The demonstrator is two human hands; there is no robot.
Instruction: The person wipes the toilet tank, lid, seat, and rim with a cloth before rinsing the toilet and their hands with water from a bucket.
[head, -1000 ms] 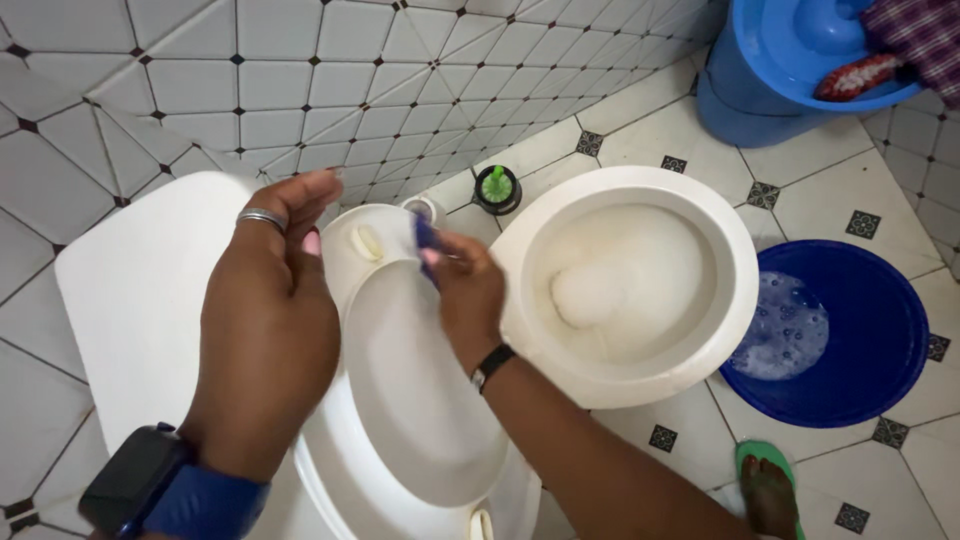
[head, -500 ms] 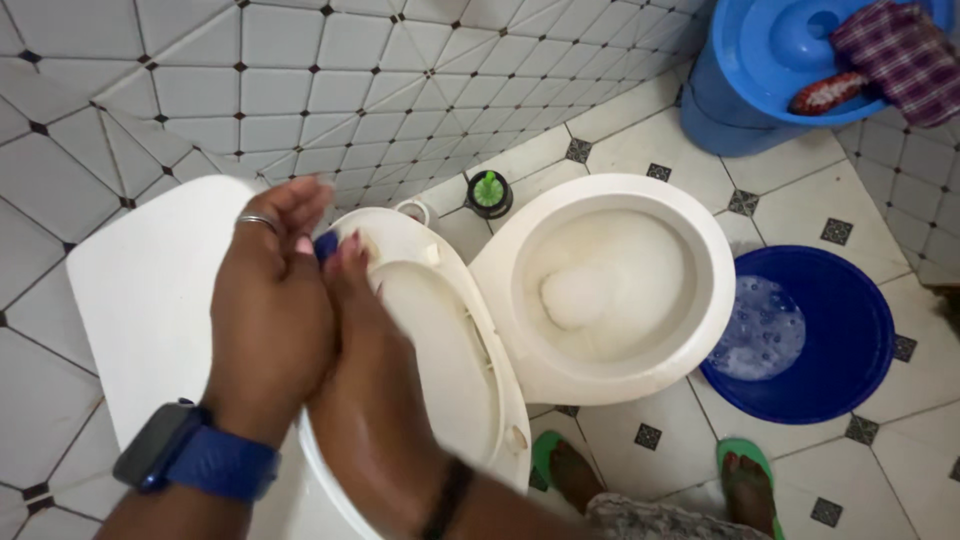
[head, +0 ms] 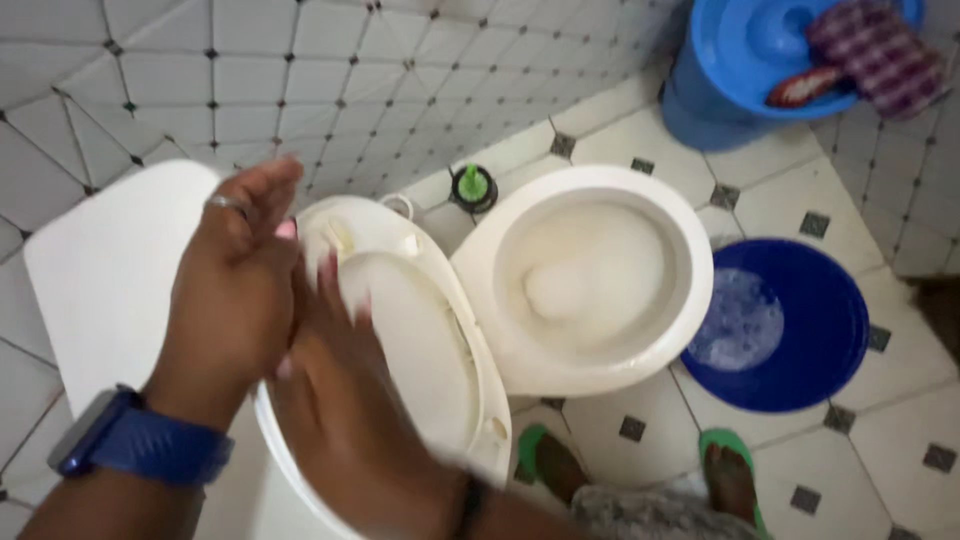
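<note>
Toilet seat and lid (head: 415,340), white and raised, are standing at the rear edge of the toilet bowl (head: 585,275), leaning toward the white cistern top (head: 110,270) by the tiled wall. The left hand (head: 235,300) is resting against the upper rim of the raised lid, palm inward, fingers extended and close together; a silver ring is showing on one finger and a blue watch band (head: 140,445) is circling the wrist. Whether this hand is gripping anything cannot be told. The right hand (head: 340,400) is lying against the inner face of the lid just beside the left hand, fingers spread and blurred; whether it is holding anything cannot be told.

The bowl is standing open with pale water inside. A small round black holder with a green top (head: 472,187) is sitting on the floor behind the bowl, near the wall. A dark blue basin (head: 800,330) containing foamy water is standing to the right of the bowl. A light blue bucket (head: 745,60) is occupying the upper right corner of the floor, with a checked cloth (head: 880,55) draped over its lid. Two feet in green sandals (head: 735,475) are standing on the tiled floor at the front edge of the bowl.
</note>
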